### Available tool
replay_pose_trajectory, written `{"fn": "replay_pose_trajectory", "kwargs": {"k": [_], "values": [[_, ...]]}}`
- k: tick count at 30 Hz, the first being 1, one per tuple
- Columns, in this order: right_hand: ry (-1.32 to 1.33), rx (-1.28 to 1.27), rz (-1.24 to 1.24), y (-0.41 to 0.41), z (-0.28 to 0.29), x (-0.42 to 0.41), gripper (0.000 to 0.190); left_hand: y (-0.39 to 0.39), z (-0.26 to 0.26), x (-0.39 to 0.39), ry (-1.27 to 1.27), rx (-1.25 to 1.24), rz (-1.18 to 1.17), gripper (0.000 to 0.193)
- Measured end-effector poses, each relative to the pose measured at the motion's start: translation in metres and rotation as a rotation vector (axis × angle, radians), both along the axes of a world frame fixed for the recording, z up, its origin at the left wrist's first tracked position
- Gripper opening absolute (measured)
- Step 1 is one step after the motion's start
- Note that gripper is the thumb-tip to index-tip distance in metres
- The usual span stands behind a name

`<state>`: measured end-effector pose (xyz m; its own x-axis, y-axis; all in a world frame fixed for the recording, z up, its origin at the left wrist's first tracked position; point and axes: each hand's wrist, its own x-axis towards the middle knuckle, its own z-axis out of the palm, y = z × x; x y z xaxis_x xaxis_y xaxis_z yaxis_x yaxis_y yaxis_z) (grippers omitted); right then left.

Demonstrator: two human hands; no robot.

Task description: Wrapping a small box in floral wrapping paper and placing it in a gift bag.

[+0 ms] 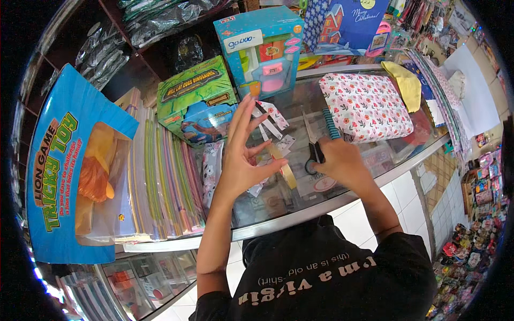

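My left hand (245, 156) is raised over the glass counter with its fingers spread. Its thumb tip overlaps a roll of clear yellowish tape (288, 176), seen nearly edge-on; whether they touch is unclear. At the handles of a pair of scissors (310, 126), my right hand (341, 158) has its thumb on a black loop, blades pointing away from me. Just beyond that hand lies a parcel in floral wrapping paper (365, 108). A teal striped item (331, 123) sits partly hidden at its left edge. Paper scraps (273, 130) lie between the hands.
Left of my hands stand a green dinosaur toy box (196, 100), a row of plastic-sleeved books (160, 180) and a blue lion game box (56, 172). A blue toy box (261, 56) is at the back. Yellow cloth-like material (405, 86) and wrapping paper sheets (441, 96) lie at right.
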<state>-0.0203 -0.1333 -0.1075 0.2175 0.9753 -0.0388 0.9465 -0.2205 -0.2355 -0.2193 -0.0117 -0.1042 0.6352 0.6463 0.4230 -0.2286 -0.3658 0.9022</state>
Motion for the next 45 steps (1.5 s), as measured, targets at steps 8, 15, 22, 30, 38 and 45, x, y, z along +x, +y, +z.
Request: {"fn": "replay_pose_trajectory", "kwargs": {"k": [8,15,22,30,38,45], "values": [[0.643,-0.140,-0.041,-0.016,0.006,0.024,0.039,-0.006,0.003,0.002,-0.017,-0.045,-0.009,0.118],[1.391,-0.211,0.023,-0.017,0.022,0.027,0.049,-0.007,0.003,0.001,-0.007,-0.023,-0.004,0.130],[0.491,-0.073,0.497,0.001,0.069,0.050,0.057,-0.010,0.003,0.002,-0.013,0.002,-0.044,0.127],[0.051,-0.300,0.499,0.038,0.111,0.062,0.062,-0.010,0.005,0.001,0.012,0.049,-0.058,0.125],[0.067,-0.261,0.613,0.060,0.120,0.056,0.051,-0.012,0.005,0.001,0.012,0.062,-0.079,0.124],[0.062,-0.330,0.594,0.066,0.127,0.052,0.047,-0.013,0.002,0.001,-0.003,0.056,-0.102,0.124]]}}
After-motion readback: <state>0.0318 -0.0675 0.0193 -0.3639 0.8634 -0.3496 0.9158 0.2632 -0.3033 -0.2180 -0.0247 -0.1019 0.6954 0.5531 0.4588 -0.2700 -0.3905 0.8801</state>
